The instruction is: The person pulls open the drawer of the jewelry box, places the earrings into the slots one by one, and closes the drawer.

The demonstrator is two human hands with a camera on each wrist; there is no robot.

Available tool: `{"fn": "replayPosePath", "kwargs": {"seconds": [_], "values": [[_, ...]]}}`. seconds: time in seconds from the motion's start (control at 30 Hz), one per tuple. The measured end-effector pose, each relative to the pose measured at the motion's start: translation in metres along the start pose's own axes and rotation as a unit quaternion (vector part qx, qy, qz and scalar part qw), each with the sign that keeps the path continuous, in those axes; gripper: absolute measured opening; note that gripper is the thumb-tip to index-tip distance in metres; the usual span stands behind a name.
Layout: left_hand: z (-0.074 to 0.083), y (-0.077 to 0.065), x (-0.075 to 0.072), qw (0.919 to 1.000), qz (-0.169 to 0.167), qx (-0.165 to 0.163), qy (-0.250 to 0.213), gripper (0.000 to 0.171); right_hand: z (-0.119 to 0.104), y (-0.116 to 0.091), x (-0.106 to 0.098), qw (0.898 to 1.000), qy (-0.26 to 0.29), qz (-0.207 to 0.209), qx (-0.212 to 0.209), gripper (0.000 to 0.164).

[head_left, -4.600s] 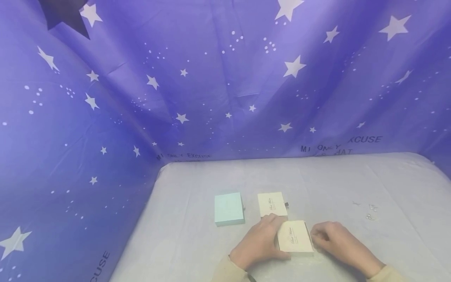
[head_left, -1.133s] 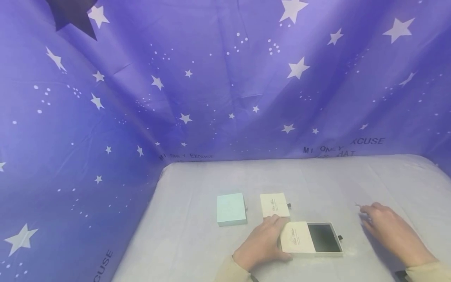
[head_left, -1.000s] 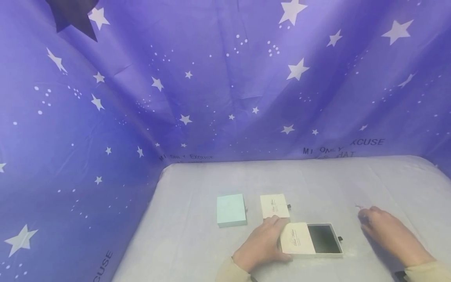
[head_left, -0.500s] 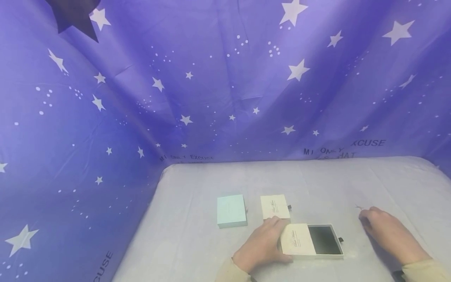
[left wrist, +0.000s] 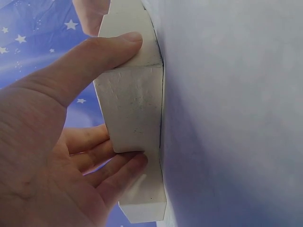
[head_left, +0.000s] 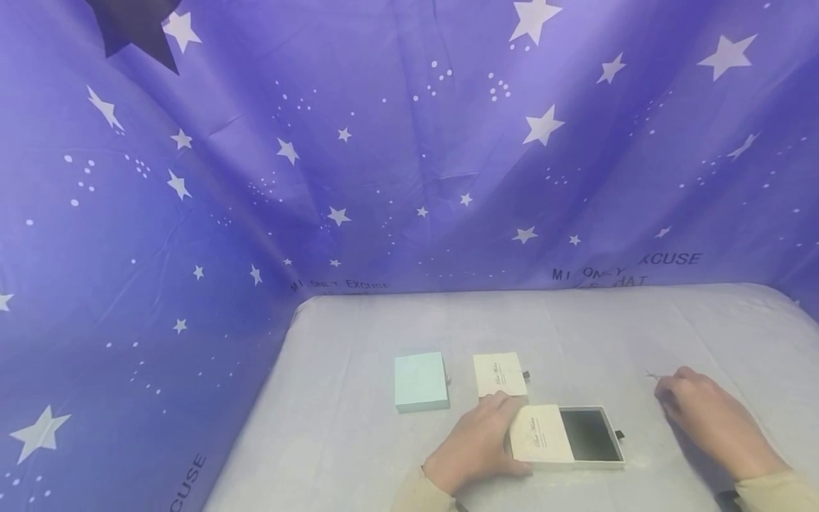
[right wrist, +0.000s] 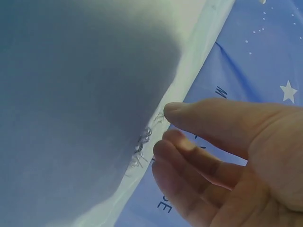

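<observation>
My left hand [head_left: 473,444] grips the closed end of a cream drawer-style gift box [head_left: 542,434], thumb on the near side and fingers on the far side. Its inner tray is slid out to the right, showing a dark lining [head_left: 589,434] and a small black pull tab [head_left: 619,434]. My right hand [head_left: 713,419] is at the right of the table over small silvery jewellery pieces, mostly hidden in the head view. In the right wrist view these jewellery pieces [right wrist: 140,144] lie beyond the fingertips, and a gap shows between thumb and fingers.
Behind my left hand lies a second cream box [head_left: 499,373] with a black tab. A mint-green box [head_left: 421,382] sits to its left. All rest on a white-covered table [head_left: 358,327], backed by a purple star-print curtain [head_left: 384,142].
The cream box's tray has been pulled out to the right. My right hand has left the box and moved right to the silvery pieces; over the last second it barely shifts. The left hand keeps its grip.
</observation>
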State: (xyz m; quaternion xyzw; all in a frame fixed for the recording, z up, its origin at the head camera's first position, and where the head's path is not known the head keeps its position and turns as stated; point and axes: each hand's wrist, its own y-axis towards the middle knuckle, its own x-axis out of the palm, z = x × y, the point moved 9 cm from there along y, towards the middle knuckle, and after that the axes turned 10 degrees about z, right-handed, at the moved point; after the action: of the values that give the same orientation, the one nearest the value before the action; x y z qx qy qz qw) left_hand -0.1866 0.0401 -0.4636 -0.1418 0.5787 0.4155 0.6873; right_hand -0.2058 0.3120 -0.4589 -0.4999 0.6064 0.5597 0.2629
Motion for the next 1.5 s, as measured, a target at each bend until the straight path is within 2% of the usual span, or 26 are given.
{"fn": "replayPosePath", "kwargs": {"seconds": [0.43, 0.67, 0.83, 1.03, 1.5], "values": [[-0.001, 0.000, 0.001, 1.0000, -0.003, -0.006, 0.000, 0.088, 0.002, 0.001, 0.001, 0.999, -0.014, 0.027, -0.037, 0.022], [-0.002, 0.001, 0.002, 0.9999, -0.006, -0.009, -0.004, 0.087, 0.005, 0.001, -0.001, 0.999, -0.022, 0.022, -0.029, 0.021], [-0.002, 0.001, 0.001, 1.0000, -0.004, -0.007, -0.004, 0.087, 0.011, 0.001, 0.001, 0.999, -0.035, 0.003, -0.016, 0.021], [-0.003, 0.001, 0.003, 0.9998, -0.011, -0.014, -0.008, 0.087, 0.016, 0.000, 0.005, 1.000, -0.023, -0.020, -0.003, 0.018], [-0.004, 0.001, 0.003, 0.9999, -0.007, -0.011, -0.009, 0.086, 0.015, 0.002, 0.006, 1.000, -0.016, -0.023, 0.006, 0.013]]}}
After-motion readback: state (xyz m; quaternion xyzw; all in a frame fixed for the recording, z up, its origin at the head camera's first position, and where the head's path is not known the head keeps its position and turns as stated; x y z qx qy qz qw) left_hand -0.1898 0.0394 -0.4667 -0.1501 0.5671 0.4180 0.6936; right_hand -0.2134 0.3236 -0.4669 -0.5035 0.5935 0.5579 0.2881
